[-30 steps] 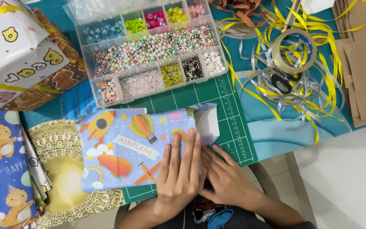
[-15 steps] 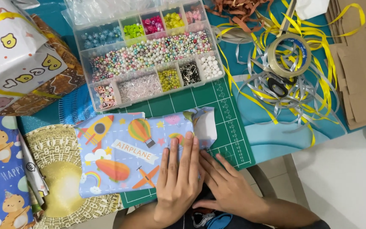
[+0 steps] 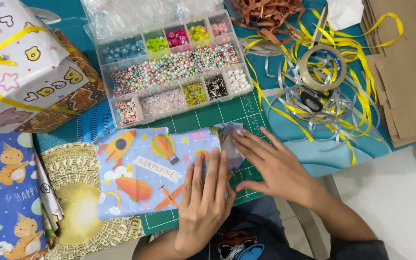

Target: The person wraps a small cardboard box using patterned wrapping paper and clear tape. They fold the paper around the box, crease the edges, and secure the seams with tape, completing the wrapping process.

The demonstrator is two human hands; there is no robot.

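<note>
Parcel: lay on the green cutting mat, wrapped in blue cartoon-print paper.
Left hand: pressed flat on parcel, fingers together, clamped on nothing.
Right hand: fingers spread, tips folding the end flap.
Risk: flap likely to spring open if released untaped; paper might crease crooked.
Count: two hands, one bead box, one tape roll.

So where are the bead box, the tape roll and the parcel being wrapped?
Bead box (image 3: 169,72): head view, on its middle bead compartment.
Tape roll (image 3: 309,72): head view, on its left rim.
Wrapped parcel (image 3: 140,168): head view, on its top face.
</note>
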